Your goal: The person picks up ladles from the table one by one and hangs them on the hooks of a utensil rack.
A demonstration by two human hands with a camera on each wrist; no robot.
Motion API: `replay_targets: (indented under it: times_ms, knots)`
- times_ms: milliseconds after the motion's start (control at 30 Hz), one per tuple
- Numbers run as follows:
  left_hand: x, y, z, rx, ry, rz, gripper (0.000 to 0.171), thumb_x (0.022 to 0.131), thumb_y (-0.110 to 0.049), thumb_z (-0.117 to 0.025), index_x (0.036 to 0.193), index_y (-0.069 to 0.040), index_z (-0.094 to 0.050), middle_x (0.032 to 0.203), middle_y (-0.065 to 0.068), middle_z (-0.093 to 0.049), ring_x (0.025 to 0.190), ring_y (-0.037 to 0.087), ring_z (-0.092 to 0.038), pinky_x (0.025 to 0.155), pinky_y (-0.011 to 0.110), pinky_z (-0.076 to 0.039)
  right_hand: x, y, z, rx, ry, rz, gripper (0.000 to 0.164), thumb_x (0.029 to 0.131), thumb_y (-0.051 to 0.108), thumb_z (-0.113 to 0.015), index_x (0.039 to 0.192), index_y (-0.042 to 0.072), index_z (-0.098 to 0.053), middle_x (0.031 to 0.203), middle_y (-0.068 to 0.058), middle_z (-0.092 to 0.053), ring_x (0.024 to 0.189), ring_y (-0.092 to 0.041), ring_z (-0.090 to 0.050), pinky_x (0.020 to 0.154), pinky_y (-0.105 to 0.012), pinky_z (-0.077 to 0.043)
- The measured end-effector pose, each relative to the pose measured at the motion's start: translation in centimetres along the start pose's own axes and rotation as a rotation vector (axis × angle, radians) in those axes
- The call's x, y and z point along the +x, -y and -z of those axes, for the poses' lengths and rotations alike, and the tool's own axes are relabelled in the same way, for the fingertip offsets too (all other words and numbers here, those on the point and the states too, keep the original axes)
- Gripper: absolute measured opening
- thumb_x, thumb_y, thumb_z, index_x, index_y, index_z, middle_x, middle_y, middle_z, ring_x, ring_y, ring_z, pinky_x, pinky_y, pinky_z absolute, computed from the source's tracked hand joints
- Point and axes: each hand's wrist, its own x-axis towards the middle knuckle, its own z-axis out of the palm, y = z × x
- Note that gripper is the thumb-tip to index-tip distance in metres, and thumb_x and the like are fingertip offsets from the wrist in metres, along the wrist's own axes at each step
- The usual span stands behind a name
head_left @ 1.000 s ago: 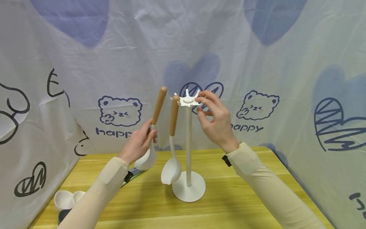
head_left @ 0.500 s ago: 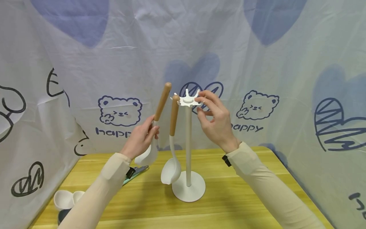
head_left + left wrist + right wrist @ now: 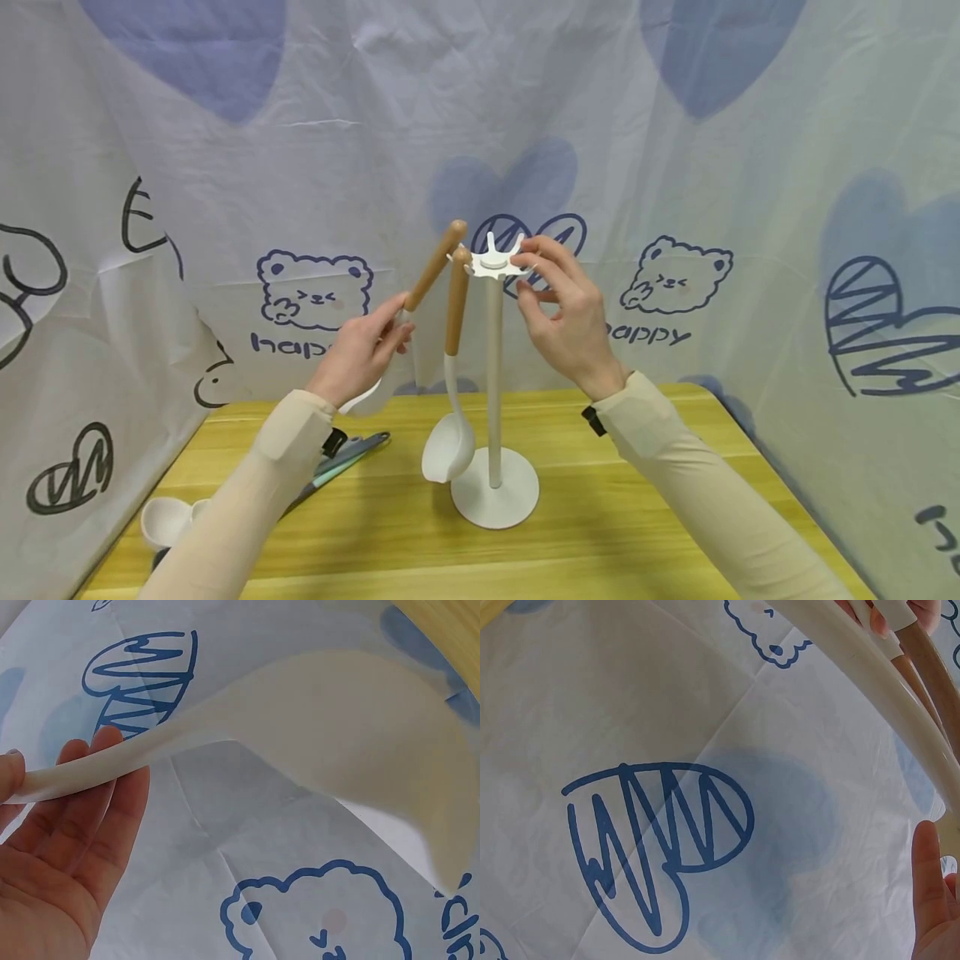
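My left hand (image 3: 358, 354) grips a white ladle with a wooden handle (image 3: 435, 268), its fingers round the white neck (image 3: 90, 772) just below the wood. The handle leans right, its tip overlapping the stand's hooks in the head view. The held ladle's white bowl (image 3: 352, 727) shows large in the left wrist view and is partly behind the hand in the head view. Another wooden-handled ladle (image 3: 452, 446) hangs from the left side of the white utensil stand (image 3: 495, 375). My right hand (image 3: 567, 321) pinches the right edge of the stand's hooked top (image 3: 492, 265).
Grey and mint-green handled utensils (image 3: 341, 467) lie on the wooden table (image 3: 615, 525), left of the stand. White small bowls (image 3: 165, 522) sit at the front left, partly behind the left sleeve. A printed cloth (image 3: 480, 100) hangs behind and at both sides.
The held ladle has tilted further, its handle tip moving right to the hooks and its bowl swinging left and up. My right hand and the hanging ladle have stayed still.
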Motion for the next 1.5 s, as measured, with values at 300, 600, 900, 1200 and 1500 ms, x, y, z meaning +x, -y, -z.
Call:
replay_targets:
  times_ms: [300, 600, 900, 1200, 1500]
  knots:
    - [0.1, 0.4, 0.3, 0.01, 0.002, -0.003, 0.037, 0.098, -0.014, -0.052, 0.134, -0.014, -0.048, 0.078, 0.009, -0.066, 0.065, 0.014, -0.062, 0.053, 0.034, -0.056, 0.2, 0.0, 0.3, -0.004, -0.006, 0.013, 0.026, 0.082, -0.005, -0.06, 0.107, -0.001, -0.066, 0.12, -0.017, -0.058, 0.102, -0.024, -0.058, 0.059, -0.038, -0.06]
    - [-0.3, 0.4, 0.2, 0.003, 0.025, 0.016, 0.037, 0.097, -0.014, -0.052, 0.134, -0.017, -0.048, 0.079, 0.009, -0.066, 0.066, 0.013, -0.061, 0.055, 0.034, -0.055, 0.6, 0.1, 0.8, 0.056, -0.004, -0.021, 0.025, 0.082, -0.009, -0.06, 0.103, -0.002, -0.068, 0.117, -0.017, -0.061, 0.101, -0.023, -0.058, 0.064, -0.039, -0.06]
    - [-0.6, 0.5, -0.1, -0.017, 0.027, 0.021, 0.038, 0.097, -0.014, -0.052, 0.135, -0.015, -0.048, 0.076, 0.007, -0.065, 0.065, 0.011, -0.059, 0.052, 0.034, -0.052, 0.9, 0.1, 1.0, 0.062, 0.001, -0.052, 0.022, 0.081, -0.008, -0.061, 0.101, -0.002, -0.069, 0.114, -0.017, -0.062, 0.098, -0.023, -0.059, 0.065, -0.037, -0.06]
    - [0.1, 0.2, -0.2, -0.028, 0.02, -0.006, 0.041, 0.098, -0.015, -0.052, 0.138, -0.014, -0.046, 0.074, 0.008, -0.065, 0.063, 0.011, -0.06, 0.05, 0.033, -0.052, 0.8, 0.4, 1.1, 0.049, 0.022, -0.056, 0.025, 0.082, -0.007, -0.062, 0.104, 0.001, -0.069, 0.117, -0.014, -0.061, 0.101, -0.02, -0.058, 0.064, -0.035, -0.06]
    - [-0.3, 0.5, -0.7, -0.048, 0.036, -0.002, 0.04, 0.097, -0.012, -0.053, 0.136, -0.013, -0.047, 0.076, 0.009, -0.066, 0.064, 0.01, -0.06, 0.052, 0.033, -0.052, 0.6, 0.4, 0.8, 0.045, 0.037, -0.05, 0.025, 0.083, -0.006, -0.062, 0.105, 0.001, -0.068, 0.118, -0.014, -0.06, 0.098, -0.02, -0.058, 0.061, -0.036, -0.06]
